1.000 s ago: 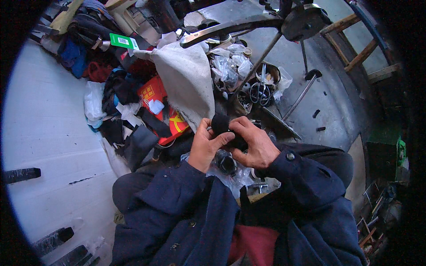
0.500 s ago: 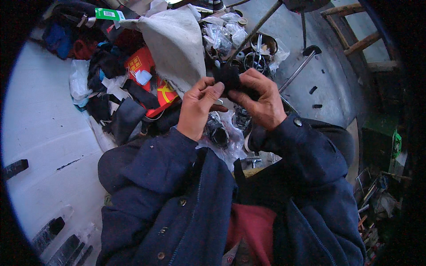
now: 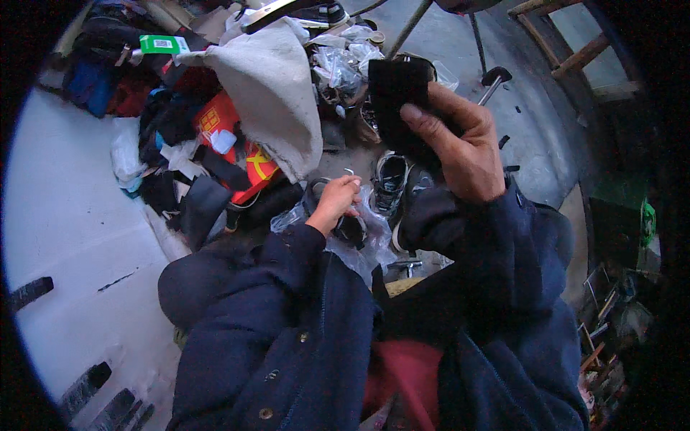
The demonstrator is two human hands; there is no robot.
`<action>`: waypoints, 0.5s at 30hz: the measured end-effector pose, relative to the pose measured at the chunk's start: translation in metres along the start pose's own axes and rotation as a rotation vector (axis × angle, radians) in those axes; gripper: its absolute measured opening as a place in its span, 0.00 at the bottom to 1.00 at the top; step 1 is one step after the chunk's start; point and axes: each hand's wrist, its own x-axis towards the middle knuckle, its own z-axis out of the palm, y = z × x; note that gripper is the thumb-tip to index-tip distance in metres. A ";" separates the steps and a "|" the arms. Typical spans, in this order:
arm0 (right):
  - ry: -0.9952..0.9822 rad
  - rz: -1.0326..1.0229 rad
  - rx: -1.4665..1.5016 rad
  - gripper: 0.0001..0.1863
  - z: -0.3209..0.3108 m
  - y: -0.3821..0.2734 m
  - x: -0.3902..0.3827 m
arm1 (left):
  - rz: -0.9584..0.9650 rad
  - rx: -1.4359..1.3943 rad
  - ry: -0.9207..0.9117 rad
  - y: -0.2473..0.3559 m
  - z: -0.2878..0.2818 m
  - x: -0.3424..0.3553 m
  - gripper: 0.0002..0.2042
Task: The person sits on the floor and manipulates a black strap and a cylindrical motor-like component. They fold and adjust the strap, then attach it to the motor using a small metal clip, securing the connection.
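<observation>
My right hand (image 3: 460, 140) grips a flat black piece of material (image 3: 392, 93), raised at upper centre with the thumb across it. My left hand (image 3: 338, 197) is lower, closed on a small pale, hooked object (image 3: 348, 172) too small to identify. Under it a dark shoe (image 3: 351, 231) lies partly hidden among crumpled clear plastic (image 3: 375, 237). A black laced shoe (image 3: 390, 183) stands just right of my left hand.
A pale canvas cloth (image 3: 266, 93) drapes beside a red package (image 3: 219, 122) and dark scraps (image 3: 198, 212). Bagged small items (image 3: 338, 68) sit behind. Metal rods (image 3: 476, 43) rise at back right near a wooden frame (image 3: 575, 57). A white surface (image 3: 65, 208) lies left.
My hands have parted: the right rose with the black piece, while the left let go of it and moved down. The view has shifted, moving surrounding items mostly up and left.
</observation>
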 end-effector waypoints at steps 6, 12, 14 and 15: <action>0.012 0.202 -0.054 0.18 -0.020 0.009 0.001 | -0.220 -0.190 0.194 -0.037 0.033 0.062 0.29; -0.040 0.412 -0.087 0.13 -0.036 0.049 -0.004 | -0.304 -0.242 0.114 -0.040 0.033 0.087 0.25; -0.103 0.457 -0.199 0.15 -0.039 0.074 -0.005 | -0.202 -0.355 0.075 -0.039 0.030 0.085 0.15; -0.132 0.470 -0.298 0.15 -0.040 0.087 -0.006 | -0.151 -0.333 0.105 -0.037 0.032 0.084 0.11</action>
